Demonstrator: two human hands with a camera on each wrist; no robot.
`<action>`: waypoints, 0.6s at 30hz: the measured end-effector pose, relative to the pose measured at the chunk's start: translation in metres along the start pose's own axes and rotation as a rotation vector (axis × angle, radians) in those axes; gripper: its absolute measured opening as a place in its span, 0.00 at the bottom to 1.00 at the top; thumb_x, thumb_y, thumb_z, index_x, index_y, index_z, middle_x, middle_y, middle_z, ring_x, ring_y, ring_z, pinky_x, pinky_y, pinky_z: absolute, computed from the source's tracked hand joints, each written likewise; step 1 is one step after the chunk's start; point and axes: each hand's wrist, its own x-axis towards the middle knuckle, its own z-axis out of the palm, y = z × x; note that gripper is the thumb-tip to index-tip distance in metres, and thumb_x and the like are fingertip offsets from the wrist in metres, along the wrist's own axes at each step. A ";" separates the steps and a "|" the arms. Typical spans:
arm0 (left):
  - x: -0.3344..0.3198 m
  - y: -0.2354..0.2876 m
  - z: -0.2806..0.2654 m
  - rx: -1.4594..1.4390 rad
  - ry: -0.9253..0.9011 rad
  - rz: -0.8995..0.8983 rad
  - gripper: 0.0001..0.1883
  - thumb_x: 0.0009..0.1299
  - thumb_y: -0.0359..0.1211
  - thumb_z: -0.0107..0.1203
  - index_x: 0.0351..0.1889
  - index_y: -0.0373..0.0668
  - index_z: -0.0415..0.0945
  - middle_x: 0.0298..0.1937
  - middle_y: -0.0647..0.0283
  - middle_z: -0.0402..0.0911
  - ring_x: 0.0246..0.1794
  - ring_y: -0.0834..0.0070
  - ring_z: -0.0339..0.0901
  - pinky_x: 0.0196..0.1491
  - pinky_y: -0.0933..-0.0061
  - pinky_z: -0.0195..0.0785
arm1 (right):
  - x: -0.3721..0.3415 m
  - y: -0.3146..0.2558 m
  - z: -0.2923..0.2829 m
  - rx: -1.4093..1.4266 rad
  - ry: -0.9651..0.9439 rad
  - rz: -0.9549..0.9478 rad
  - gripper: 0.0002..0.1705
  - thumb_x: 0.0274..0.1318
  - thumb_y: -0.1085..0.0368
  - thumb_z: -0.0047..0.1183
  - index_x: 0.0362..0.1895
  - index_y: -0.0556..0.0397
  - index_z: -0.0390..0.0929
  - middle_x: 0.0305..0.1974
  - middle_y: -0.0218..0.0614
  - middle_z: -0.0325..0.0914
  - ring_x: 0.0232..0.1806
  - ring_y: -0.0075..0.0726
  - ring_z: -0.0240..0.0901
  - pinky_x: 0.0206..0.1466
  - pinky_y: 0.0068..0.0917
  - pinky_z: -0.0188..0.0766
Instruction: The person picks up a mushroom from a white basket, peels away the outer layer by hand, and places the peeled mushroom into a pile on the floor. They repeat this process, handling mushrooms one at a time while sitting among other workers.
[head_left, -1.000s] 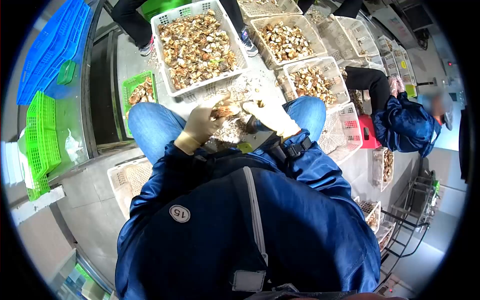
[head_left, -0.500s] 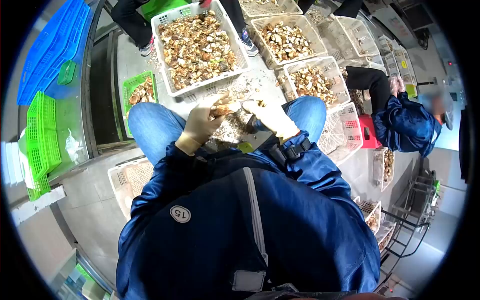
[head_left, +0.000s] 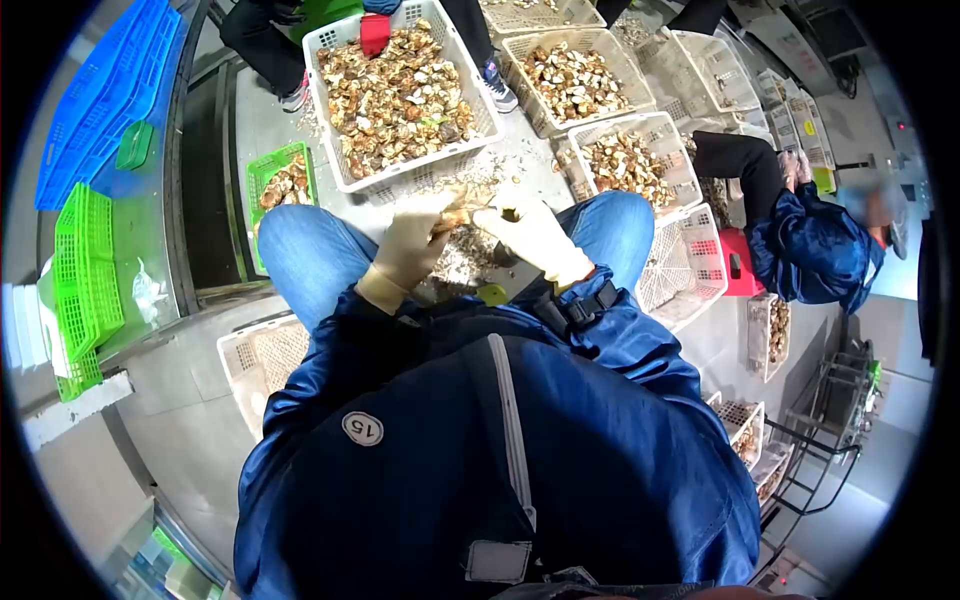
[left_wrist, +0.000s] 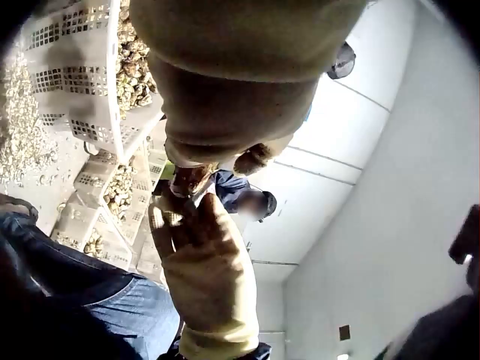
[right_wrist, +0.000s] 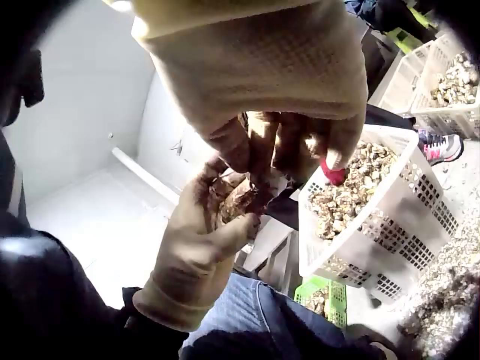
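My left hand (head_left: 412,240), in a pale glove, grips a brown-and-white mushroom (right_wrist: 238,199) above the scrap-strewn floor between my knees. Its soiled stem shows between thumb and fingers in the right wrist view. My right hand (head_left: 535,238), gloved the same way, meets the mushroom from the other side with its fingers curled. A thin, blade-like tool (left_wrist: 198,200) shows at its fingertips in the left wrist view; most of it is hidden by the fingers. Pale trimmings (head_left: 465,258) lie below both hands.
Ahead stands a large white crate (head_left: 345,178) of mushrooms, with another person's red-gloved hand (head_left: 375,36) over it. More white crates (head_left: 690,200) line the right, near a seated person (head_left: 815,245). A small green basket (head_left: 250,175) of mushrooms sits by my left knee.
My right hand has shifted slightly left, closer to the left hand, and the mushroom is turned and more covered. A red-gloved hand has come in over the large crate.
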 end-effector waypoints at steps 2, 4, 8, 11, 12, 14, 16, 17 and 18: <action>-0.002 0.001 0.000 0.042 0.050 0.040 0.07 0.65 0.33 0.57 0.32 0.37 0.76 0.28 0.47 0.78 0.30 0.45 0.75 0.34 0.49 0.64 | 0.003 0.003 -0.004 0.012 -0.021 0.062 0.11 0.62 0.59 0.61 0.33 0.54 0.82 0.22 0.21 0.71 0.24 0.15 0.63 0.27 0.19 0.58; -0.003 0.000 -0.003 0.039 -0.020 -0.008 0.07 0.64 0.32 0.57 0.35 0.38 0.75 0.29 0.47 0.78 0.32 0.44 0.75 0.36 0.47 0.64 | 0.002 -0.004 -0.006 -0.026 -0.027 -0.002 0.12 0.61 0.58 0.61 0.34 0.54 0.83 0.24 0.26 0.74 0.25 0.18 0.64 0.29 0.23 0.61; 0.007 0.015 -0.010 -0.033 -0.056 -0.051 0.05 0.66 0.29 0.54 0.36 0.39 0.78 0.31 0.48 0.80 0.34 0.46 0.78 0.38 0.52 0.69 | 0.002 -0.005 -0.008 -0.018 -0.037 0.020 0.14 0.61 0.56 0.60 0.42 0.53 0.85 0.27 0.34 0.81 0.28 0.24 0.71 0.33 0.27 0.66; 0.015 0.025 -0.017 -0.142 0.021 0.026 0.07 0.66 0.25 0.52 0.39 0.41 0.80 0.33 0.49 0.81 0.37 0.49 0.80 0.39 0.56 0.72 | 0.005 -0.002 -0.013 0.086 -0.059 0.045 0.17 0.63 0.56 0.58 0.47 0.54 0.84 0.32 0.33 0.84 0.30 0.26 0.73 0.36 0.27 0.69; 0.014 0.024 -0.019 -0.125 -0.006 0.021 0.08 0.66 0.24 0.53 0.40 0.42 0.80 0.34 0.49 0.82 0.37 0.50 0.80 0.39 0.58 0.73 | 0.005 -0.005 -0.012 0.034 -0.071 0.019 0.17 0.63 0.56 0.58 0.47 0.55 0.84 0.33 0.33 0.84 0.31 0.27 0.73 0.37 0.27 0.70; 0.014 0.027 -0.021 -0.051 -0.041 0.059 0.08 0.66 0.24 0.54 0.41 0.43 0.81 0.36 0.51 0.82 0.37 0.52 0.81 0.38 0.61 0.74 | 0.004 -0.009 -0.012 -0.069 -0.093 -0.031 0.18 0.63 0.56 0.58 0.48 0.57 0.84 0.35 0.33 0.85 0.33 0.27 0.74 0.39 0.26 0.71; 0.015 0.031 -0.024 0.068 -0.054 0.147 0.07 0.66 0.25 0.56 0.40 0.43 0.81 0.37 0.53 0.83 0.37 0.54 0.81 0.37 0.62 0.75 | 0.002 -0.018 -0.015 -0.046 -0.112 -0.010 0.18 0.63 0.56 0.58 0.48 0.56 0.84 0.37 0.35 0.85 0.35 0.26 0.74 0.42 0.24 0.71; 0.012 0.032 -0.026 0.096 -0.116 0.127 0.05 0.63 0.27 0.58 0.37 0.43 0.79 0.38 0.57 0.82 0.36 0.58 0.81 0.37 0.65 0.76 | 0.002 -0.020 -0.018 0.004 -0.140 0.036 0.18 0.63 0.56 0.58 0.48 0.56 0.84 0.37 0.35 0.85 0.35 0.25 0.74 0.42 0.23 0.71; 0.014 0.031 -0.027 0.142 -0.074 0.222 0.05 0.61 0.26 0.59 0.36 0.43 0.79 0.38 0.58 0.82 0.37 0.59 0.82 0.37 0.64 0.76 | 0.003 -0.021 -0.021 0.055 -0.169 0.081 0.17 0.63 0.56 0.59 0.49 0.55 0.84 0.37 0.35 0.85 0.36 0.25 0.74 0.43 0.23 0.71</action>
